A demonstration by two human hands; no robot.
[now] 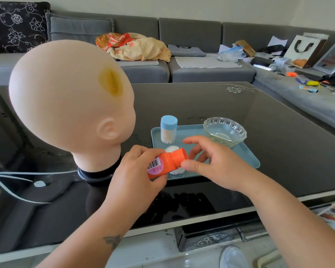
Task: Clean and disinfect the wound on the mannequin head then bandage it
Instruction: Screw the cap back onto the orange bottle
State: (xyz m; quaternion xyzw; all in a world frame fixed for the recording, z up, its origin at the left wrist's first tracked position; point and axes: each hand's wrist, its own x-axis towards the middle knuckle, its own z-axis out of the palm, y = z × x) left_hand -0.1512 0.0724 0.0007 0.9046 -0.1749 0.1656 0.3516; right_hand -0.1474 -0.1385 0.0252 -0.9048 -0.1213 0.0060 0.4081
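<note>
Nearest the viewer, the left hand (135, 171) grips an orange bottle (165, 163) round its body, fingers curled over the barcode label. The bottle is held above the near edge of the tray, tilted, its long axis running from lower left to upper right, with the cap end pointing right and slightly far. The right hand (211, 161) meets it at the orange cap (180, 156): the thumb presses the near side of the cap, the forefinger arches over the far side, and the remaining fingers are loosely curled; the hand pinches the cap. Whether the cap is seated or loosened cannot be told. Beneath the bottle, on the light blue tray (246, 157), lie white gauze rolls (171, 148), partly hidden. Farther on the tray stands an upright cotton swab container (168, 129) with a blue lid, and to its right a clear glass bowl (224, 131) rests on the far right corner. To the left of the tray the mannequin head (70, 101) stands upright on the dark glass table (278, 122), facing right, with a yellow-stained wound (111, 82) on its crown. Beyond the table, a grey sofa (190, 29) carries bags and loose clutter.
</note>
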